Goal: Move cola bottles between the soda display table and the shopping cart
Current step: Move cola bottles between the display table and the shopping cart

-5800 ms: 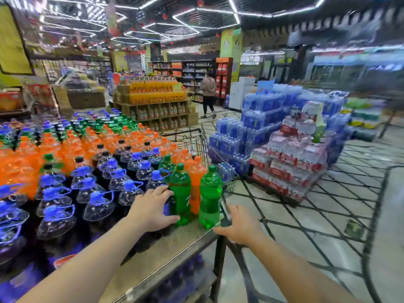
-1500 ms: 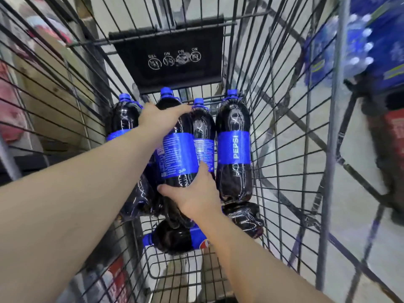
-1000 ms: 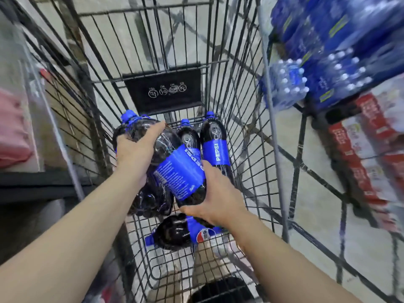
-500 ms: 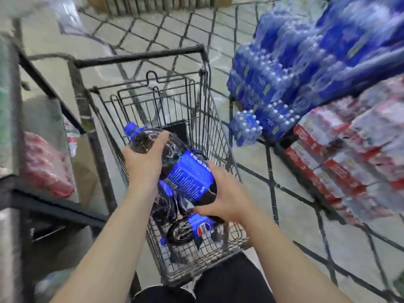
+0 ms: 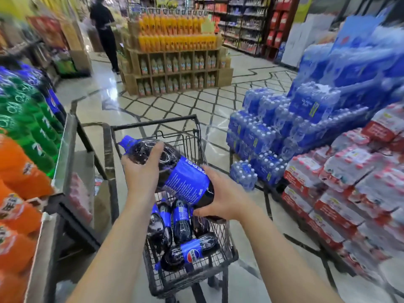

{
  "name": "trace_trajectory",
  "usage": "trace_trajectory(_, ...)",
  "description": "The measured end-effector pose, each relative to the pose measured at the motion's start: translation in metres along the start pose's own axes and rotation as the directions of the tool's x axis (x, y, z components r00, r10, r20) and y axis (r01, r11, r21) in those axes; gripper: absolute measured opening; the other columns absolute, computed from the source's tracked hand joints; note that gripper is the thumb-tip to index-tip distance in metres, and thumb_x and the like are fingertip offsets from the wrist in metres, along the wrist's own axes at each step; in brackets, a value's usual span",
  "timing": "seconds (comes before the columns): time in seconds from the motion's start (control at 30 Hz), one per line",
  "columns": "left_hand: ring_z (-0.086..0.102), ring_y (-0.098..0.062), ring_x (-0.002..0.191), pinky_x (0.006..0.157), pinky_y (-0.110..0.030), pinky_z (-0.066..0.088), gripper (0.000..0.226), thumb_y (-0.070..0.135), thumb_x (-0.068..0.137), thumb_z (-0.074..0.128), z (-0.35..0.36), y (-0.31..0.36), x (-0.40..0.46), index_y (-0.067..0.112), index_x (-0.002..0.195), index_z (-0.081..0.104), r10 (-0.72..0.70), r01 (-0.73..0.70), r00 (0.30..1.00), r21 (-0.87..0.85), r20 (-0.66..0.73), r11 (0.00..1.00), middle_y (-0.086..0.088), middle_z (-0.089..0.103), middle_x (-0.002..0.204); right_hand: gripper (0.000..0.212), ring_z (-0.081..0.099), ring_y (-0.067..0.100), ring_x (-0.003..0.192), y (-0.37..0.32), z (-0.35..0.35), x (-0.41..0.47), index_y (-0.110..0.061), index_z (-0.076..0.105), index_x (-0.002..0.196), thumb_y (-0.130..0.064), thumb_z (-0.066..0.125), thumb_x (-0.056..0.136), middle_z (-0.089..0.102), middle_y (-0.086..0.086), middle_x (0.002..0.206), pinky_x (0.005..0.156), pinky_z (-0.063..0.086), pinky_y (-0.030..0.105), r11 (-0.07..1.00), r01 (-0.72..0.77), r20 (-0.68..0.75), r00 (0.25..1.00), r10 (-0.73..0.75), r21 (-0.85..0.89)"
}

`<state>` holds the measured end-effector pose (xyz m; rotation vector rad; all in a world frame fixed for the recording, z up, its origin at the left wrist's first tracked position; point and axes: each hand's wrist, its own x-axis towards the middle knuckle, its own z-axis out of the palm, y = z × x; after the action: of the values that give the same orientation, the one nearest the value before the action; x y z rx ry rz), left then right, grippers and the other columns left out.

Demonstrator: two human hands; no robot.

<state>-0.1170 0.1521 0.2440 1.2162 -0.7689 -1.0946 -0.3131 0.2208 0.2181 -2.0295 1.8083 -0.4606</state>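
Two hands carry one cola bottle (image 5: pixel 175 171) above the shopping cart (image 5: pixel 157 125), tilted with its cap up and to the left. Left hand (image 5: pixel 142 169) grips its dark shoulder; right hand (image 5: pixel 220 195) cups its base. More cola bottles (image 5: pixel 185 252) lie in the cart below. Soda display table (image 5: pixel 63 147) stands just left.

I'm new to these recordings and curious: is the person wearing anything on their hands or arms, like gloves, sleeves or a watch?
No. The left hand and right hand are bare, without gloves or visible rings. Both forearms are bare to the frame edge: no sleeves, watch or wristband in view.
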Motion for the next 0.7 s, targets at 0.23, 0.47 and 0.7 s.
trace_trajectory(0.23, 0.070, -0.017, 0.115, 0.110, -0.048, 0.053, 0.096, 0.065, 0.064, 0.092, -0.019, 0.034, -0.100, 0.016, 0.137, 0.052, 0.150, -0.153, 0.971, -0.004, -0.186, 0.988, 0.005, 0.070, 0.122, 0.127, 0.035, 0.018, 0.146, -0.013, -0.045, -0.061, -0.026, 0.012, 0.164, -0.057, 0.088, 0.067, 0.031, -0.005, 0.164, 0.112, 0.034, 0.032, 0.973, 0.222, 0.033, 0.975, -0.220, -0.065)
trace_trajectory(0.47, 0.072, -0.020, 0.109, 0.104, -0.052, 0.056, 0.090, 0.067, 0.058, 0.085, -0.072, 0.064, -0.194, 0.021, 0.127, 0.051, 0.247, -0.241, 0.909, 0.059, -0.336, 0.969, 0.003, 0.069, 0.117, 0.130, 0.035, 0.017, 0.146, -0.049, -0.050, -0.119, -0.028, 0.008, 0.164, -0.065, 0.085, 0.066, 0.029, -0.008, 0.164, 0.118, 0.037, 0.044, 0.903, 0.424, 0.101, 0.904, -0.416, -0.069)
trace_trajectory(0.7, 0.074, -0.022, 0.108, 0.101, -0.052, 0.058, 0.081, 0.070, 0.059, 0.091, -0.144, 0.085, -0.268, 0.030, 0.118, 0.053, 0.291, -0.273, 0.836, 0.107, -0.465, 0.956, -0.003, 0.072, 0.120, 0.128, 0.036, 0.014, 0.143, -0.100, -0.027, -0.166, -0.034, 0.009, 0.163, -0.063, 0.086, 0.065, 0.030, -0.014, 0.161, 0.109, 0.040, 0.039, 0.814, 0.580, 0.128, 0.808, -0.575, -0.011)
